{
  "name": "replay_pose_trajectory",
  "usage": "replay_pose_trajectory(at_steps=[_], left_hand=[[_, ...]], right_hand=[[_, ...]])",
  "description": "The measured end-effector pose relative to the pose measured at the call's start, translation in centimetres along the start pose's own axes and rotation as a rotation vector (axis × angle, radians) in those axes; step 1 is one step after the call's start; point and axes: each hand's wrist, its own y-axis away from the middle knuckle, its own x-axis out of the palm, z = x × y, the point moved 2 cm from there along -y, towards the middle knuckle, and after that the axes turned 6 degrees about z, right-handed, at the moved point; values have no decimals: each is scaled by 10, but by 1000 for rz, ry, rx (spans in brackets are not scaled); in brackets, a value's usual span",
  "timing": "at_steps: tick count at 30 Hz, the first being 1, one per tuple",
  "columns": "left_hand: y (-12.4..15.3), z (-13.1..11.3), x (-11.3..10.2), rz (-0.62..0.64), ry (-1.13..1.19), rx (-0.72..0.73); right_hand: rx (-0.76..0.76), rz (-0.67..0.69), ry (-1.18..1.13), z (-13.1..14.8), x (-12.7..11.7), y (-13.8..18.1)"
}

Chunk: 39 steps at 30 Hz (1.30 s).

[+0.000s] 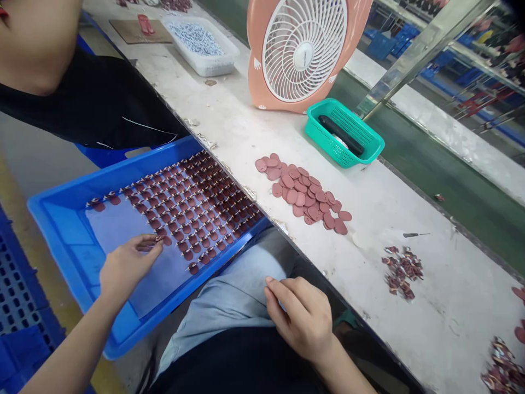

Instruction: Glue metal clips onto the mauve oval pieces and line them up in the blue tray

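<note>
My left hand [129, 268] is over the blue tray [49, 202], its thumb and fingertips pinched on a small maroon oval piece [166, 240] with a folded bit at one end. Similar pieces [197, 213] lie in close rows on the pale sheet [164, 284] lining the tray. Held above my lap at the table's edge, my right hand [303, 317] has its fingers curled together. Whatever it may hold is hidden. To its upper right, flat maroon ovals [301, 197] lie heaped on the white table [254, 131], and small folded maroon bits [404, 271] form another pile.
A pink fan [303, 54] stands behind a green basket [348, 131] with a dark object inside. Farther back are a white tub [200, 46] of small pale pieces and a brown board [127, 32]. Another person's arm [39, 44] is at upper left.
</note>
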Motion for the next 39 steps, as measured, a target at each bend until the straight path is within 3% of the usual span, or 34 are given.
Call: replay_pose_trajectory(at_steps=[7, 15, 18, 20, 21, 23, 24, 25, 27, 29, 31, 34, 39], left_hand=[[-15, 3, 5, 90, -358, 53], [-27, 6, 7, 109, -499, 91], [-20, -5, 7, 75, -526, 103], [-12, -28, 12, -76, -503, 181], [-7, -45, 16, -181, -462, 286], [5, -87, 31, -333, -341, 646], [10, -109, 42, -320, -296, 867], [12, -130, 53, -248, -299, 988], [13, -166, 75, -149, -311, 1128], [11, -192, 89, -116, -318, 1150], [12, -209, 94, -163, -301, 1107], [19, -225, 92, -193, -355, 977], [28, -248, 79, -61, -510, 892]], right_hand=[[60, -29, 44, -10, -4, 11], [96, -55, 91, -17, -15, 13], [189, -159, 149, -35, -34, 19], [368, -367, 195, -55, -53, 25], [488, -480, 197, -67, -61, 28], [749, -591, 147, -94, -73, 33], [858, -574, 109, -106, -76, 34], [937, -519, 77, -118, -76, 34], [1009, -392, 44, -136, -75, 31], [1001, -323, 26, -145, -72, 28], [980, -280, -5, -146, -70, 24], [945, -261, -68, -135, -70, 20], [888, -311, -170, -109, -69, 17]])
